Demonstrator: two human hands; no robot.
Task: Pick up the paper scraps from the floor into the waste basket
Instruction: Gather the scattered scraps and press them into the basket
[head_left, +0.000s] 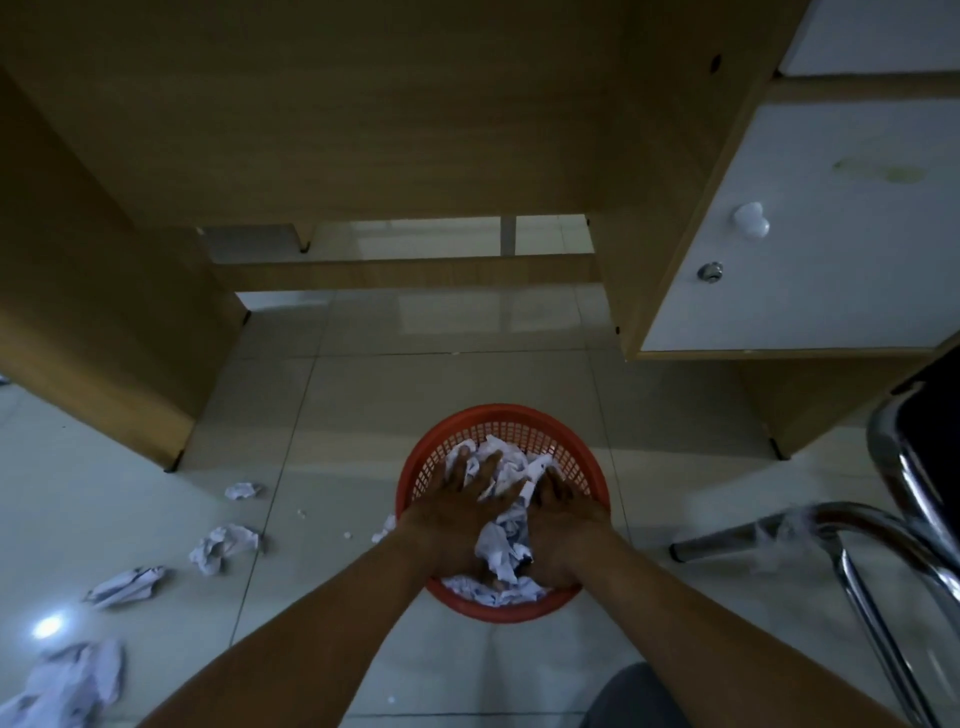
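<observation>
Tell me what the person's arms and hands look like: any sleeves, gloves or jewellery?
Both forearms are bare all the way to the bottom edge of the picture, with no sleeves showing. The left hand and right hand wear no gloves, and no watch, bracelet or ring is visible in this dim light.

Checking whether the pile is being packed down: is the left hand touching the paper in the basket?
Touching. The head view shows the left hand spread flat on the crumpled paper inside the red basket.

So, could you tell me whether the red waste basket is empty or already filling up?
Filling up. The waste basket holds crumpled paper up near its rim, with both flat hands pressing on it.
</observation>
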